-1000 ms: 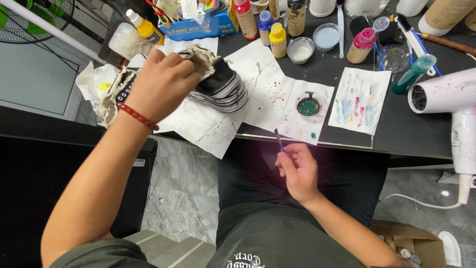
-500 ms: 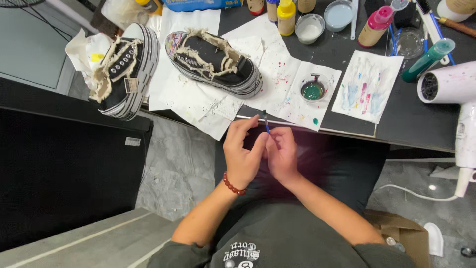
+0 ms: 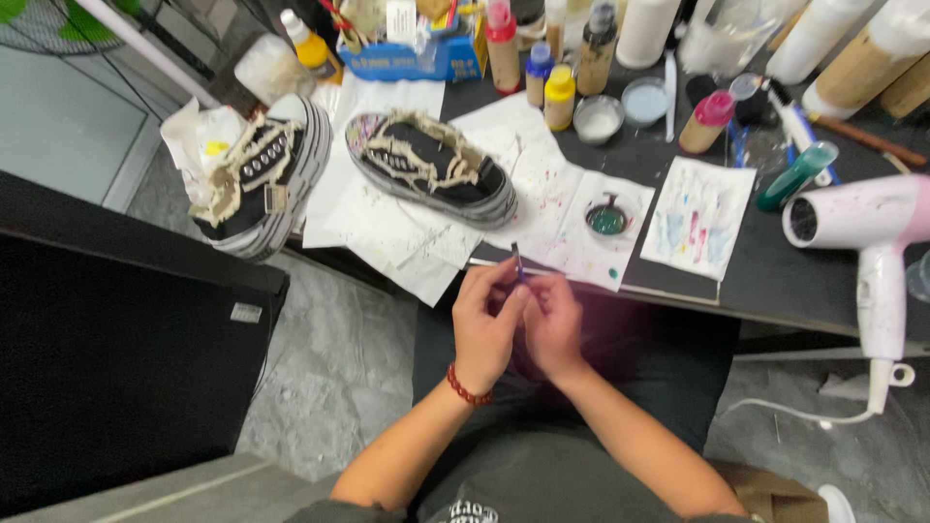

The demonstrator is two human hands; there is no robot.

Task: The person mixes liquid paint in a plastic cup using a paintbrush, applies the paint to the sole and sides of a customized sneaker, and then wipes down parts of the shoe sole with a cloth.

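While the left hand (image 3: 484, 324) was resting on the black sneaker (image 3: 433, 172) a second ago, it is now pinching the thin brush (image 3: 518, 261) together with the right hand (image 3: 554, 324) — both closed on it, just below the tabletop (image 3: 775, 281) edge.

On the counter (image 3: 756, 281) one shoe (image 3: 431, 177) lies on paper sheets (image 3: 387, 232); a second shoe (image 3: 260, 179) sits left of it at the edge; a small dish (image 3: 607, 219) lies right; bottles (image 3: 557, 97) stand behind; a hair dryer (image 3: 872, 242) lies far right; both hands (image 3: 518, 324) meet before the counter, holding a thin brush (image 3: 516, 260).
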